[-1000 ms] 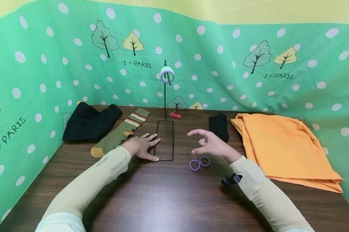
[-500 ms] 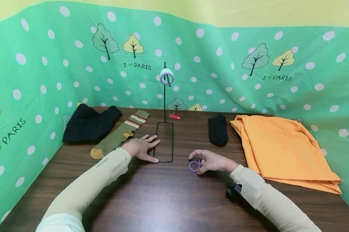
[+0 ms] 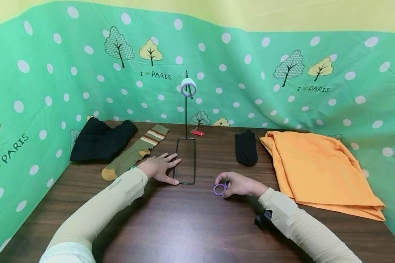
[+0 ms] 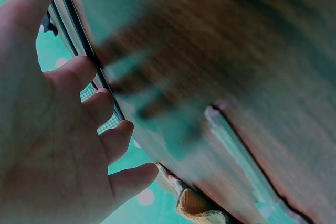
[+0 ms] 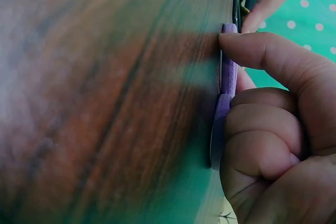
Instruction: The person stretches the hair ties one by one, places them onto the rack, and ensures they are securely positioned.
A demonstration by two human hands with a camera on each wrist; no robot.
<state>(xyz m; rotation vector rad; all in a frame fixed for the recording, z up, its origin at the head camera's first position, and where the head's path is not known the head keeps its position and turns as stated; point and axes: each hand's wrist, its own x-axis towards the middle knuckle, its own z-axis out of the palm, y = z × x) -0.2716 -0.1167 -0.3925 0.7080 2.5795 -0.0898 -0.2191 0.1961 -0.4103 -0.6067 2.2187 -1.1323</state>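
Green polka-dot cloth with little trees hung all round the dark wooden table (image 3: 191, 226), so the whole setup looked like a tiny craft booth. At the back stood a thin black wire stand (image 3: 186, 146) with one purple ring (image 3: 188, 87) hanging off its hook, and its rectangular base lay flat on the wood. The person's left hand (image 3: 161, 168) lay spread out, fingers straight and relaxed, touching the near left edge of that base; from the left wrist view the fingertips sat right along the wire, holding nothing, just pinning it. The right hand (image 3: 238, 184) was down by the two purple rings (image 3: 219, 189) on the table in front of the base, thumb and curled fingers pinched onto them; in the right wrist view the thumb pressed the band's edge, and it looked like both rings were stacked in the grip, though I couldn't be sure of that. If I were doing it, I'd pinch just one ring by its edge, lift it cleanly off the wood, and brace the stand with the flat hand so it couldn't wobble. Off to the sides were a striped sock (image 3: 135, 151), a black sock (image 3: 246, 147), and an orange cloth (image 3: 319, 168).
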